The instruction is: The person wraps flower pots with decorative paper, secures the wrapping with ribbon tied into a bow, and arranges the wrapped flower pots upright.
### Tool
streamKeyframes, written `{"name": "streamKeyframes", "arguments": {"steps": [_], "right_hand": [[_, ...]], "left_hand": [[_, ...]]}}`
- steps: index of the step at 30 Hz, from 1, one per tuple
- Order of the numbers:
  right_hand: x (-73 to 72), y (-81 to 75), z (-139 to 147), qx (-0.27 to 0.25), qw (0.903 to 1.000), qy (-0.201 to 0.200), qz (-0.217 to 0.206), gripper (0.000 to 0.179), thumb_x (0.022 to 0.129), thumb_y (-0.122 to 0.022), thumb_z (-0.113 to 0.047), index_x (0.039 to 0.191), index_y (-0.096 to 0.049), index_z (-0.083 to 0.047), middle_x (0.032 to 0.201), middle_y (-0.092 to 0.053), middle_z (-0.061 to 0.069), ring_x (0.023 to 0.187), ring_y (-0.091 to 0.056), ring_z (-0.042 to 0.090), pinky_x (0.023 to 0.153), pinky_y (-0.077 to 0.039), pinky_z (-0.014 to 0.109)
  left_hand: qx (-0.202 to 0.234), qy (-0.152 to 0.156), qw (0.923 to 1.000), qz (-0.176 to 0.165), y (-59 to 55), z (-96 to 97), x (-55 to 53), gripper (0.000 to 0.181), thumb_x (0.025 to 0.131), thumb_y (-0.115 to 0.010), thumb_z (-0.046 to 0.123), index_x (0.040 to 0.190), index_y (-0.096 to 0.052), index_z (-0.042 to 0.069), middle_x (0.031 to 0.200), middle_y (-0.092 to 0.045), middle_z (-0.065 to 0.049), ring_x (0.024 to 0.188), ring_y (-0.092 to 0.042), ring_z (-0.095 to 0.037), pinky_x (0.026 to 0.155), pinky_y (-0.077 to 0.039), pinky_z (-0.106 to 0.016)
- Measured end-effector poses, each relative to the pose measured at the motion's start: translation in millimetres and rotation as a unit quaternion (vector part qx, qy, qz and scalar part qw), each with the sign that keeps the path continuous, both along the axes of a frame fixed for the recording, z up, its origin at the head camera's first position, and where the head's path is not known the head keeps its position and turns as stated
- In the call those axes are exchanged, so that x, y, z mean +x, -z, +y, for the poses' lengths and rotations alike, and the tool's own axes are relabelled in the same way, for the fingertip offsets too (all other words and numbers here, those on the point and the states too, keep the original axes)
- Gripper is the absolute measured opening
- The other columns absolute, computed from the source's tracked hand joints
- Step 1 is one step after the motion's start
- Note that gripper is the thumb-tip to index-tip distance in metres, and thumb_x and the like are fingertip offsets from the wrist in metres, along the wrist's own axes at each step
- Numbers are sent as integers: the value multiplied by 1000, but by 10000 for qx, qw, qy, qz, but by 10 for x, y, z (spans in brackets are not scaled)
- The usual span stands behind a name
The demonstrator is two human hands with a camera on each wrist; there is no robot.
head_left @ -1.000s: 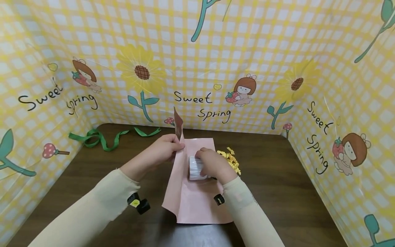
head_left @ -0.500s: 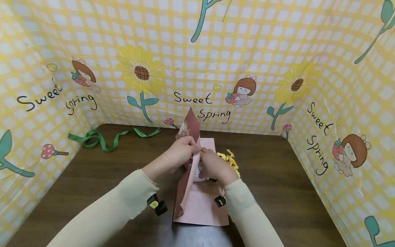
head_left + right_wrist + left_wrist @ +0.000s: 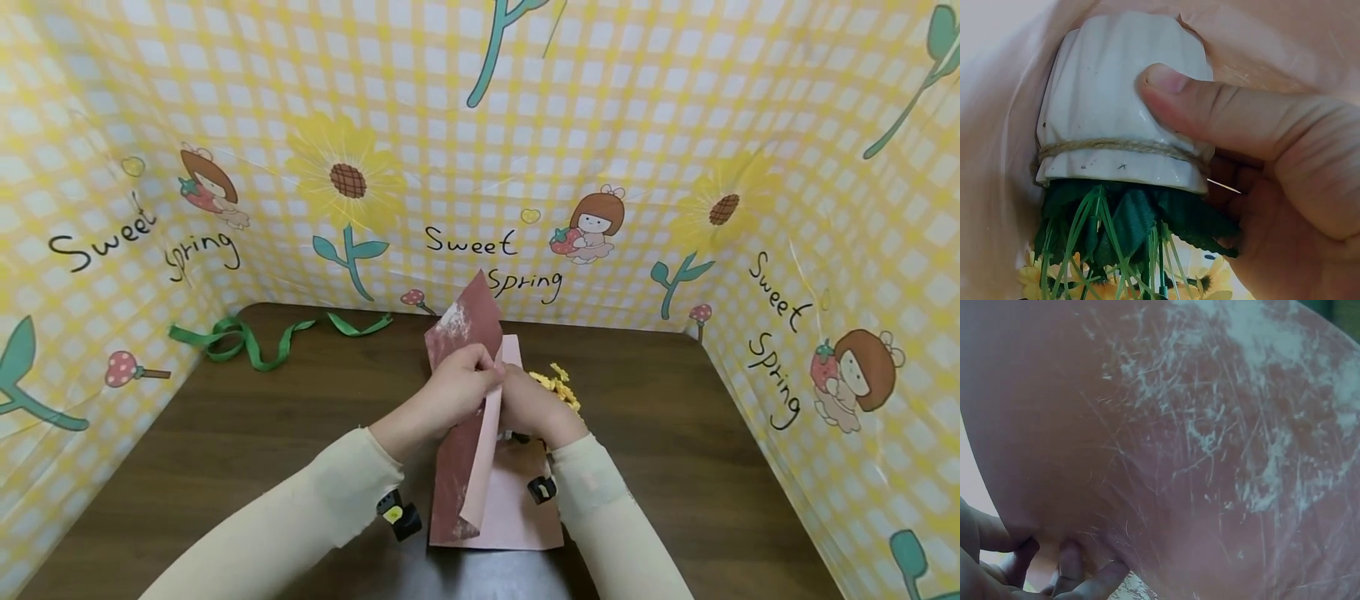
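Note:
Pink wrapping paper (image 3: 521, 504) lies on the table, its left side folded up and over toward the right. My left hand (image 3: 450, 390) pinches the edge of that fold; in the left wrist view its fingertips (image 3: 1071, 559) press into the scuffed, darker side of the sheet. Under the fold, my right hand (image 3: 534, 404) holds a white ribbed flowerpot (image 3: 1125, 94) with its thumb across the side. Twine circles the pot near its rim. Green leaves (image 3: 1125, 219) and yellow artificial flowers (image 3: 558, 387) stick out of it. The fold hides most of the pot in the head view.
Two lengths of green ribbon (image 3: 262, 354) lie at the back left of the brown wooden table (image 3: 660, 450). A yellow checked cloth (image 3: 465, 150) with printed flowers surrounds the table at the back and both sides.
My left hand has moved right, carrying the paper's left side up and over the pot. The right hand has stayed almost in place and the pot has become covered in the head view.

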State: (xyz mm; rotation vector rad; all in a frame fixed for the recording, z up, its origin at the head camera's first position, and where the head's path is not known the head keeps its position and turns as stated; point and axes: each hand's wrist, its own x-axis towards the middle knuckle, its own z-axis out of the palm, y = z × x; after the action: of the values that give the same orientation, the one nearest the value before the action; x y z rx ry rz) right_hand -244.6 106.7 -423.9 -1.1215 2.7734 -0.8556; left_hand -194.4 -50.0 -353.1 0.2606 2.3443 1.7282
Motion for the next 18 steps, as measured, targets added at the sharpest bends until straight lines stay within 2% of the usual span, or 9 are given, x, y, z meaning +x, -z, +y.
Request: {"name": "streamKeyframes", "arguments": {"steps": [5,9,12,15,17,18], "right_hand": [[4,3,9,-328,9994,-78,-109,28,100,-62,-9,73,-57,-15,77,-53,-5,72,-48,7,70,-45,23],[-12,27,39,-424,9984,-108,-370,25,104,-57,-12,80,-59,-15,83,-55,-4,77,-51,8,75,-45,26],[-47,79,69,-470,9974,-97,-537,21,105,-56,-15,85,-62,-15,87,-57,-3,80,-53,8,78,-46,27],[-79,150,101,-595,9955,-97,-737,17,105,-58,-19,89,-64,-16,91,-59,-4,83,-55,8,79,-46,27],[-75,196,141,-800,9909,-63,-1081,16,105,-57,-17,91,-63,-12,92,-59,-2,83,-55,8,79,-46,26],[-60,212,167,-957,9847,51,-1455,16,105,-55,-17,92,-61,-10,93,-58,-1,84,-55,9,78,-47,26]], "left_hand": [[-543,68,9964,642,84,54,-22,23,102,-61,15,81,-54,7,69,-46,-1,60,-43,-14,57,-38,-27],[-841,117,9921,919,159,65,-63,22,101,-63,18,83,-57,8,72,-48,-1,64,-45,-15,62,-40,-28],[-820,212,9918,958,209,58,-73,20,102,-62,19,86,-59,8,72,-50,-2,62,-44,-15,61,-41,-29],[-723,261,9924,966,265,41,-82,19,103,-62,22,90,-61,8,80,-56,-3,69,-49,-16,66,-43,-30],[-418,320,9961,709,316,29,-91,22,105,-59,26,95,-62,7,87,-61,-7,75,-55,-18,69,-49,-31],[-212,348,9979,508,341,22,-95,23,106,-58,27,98,-62,6,91,-63,-9,78,-58,-19,71,-52,-33]]}}
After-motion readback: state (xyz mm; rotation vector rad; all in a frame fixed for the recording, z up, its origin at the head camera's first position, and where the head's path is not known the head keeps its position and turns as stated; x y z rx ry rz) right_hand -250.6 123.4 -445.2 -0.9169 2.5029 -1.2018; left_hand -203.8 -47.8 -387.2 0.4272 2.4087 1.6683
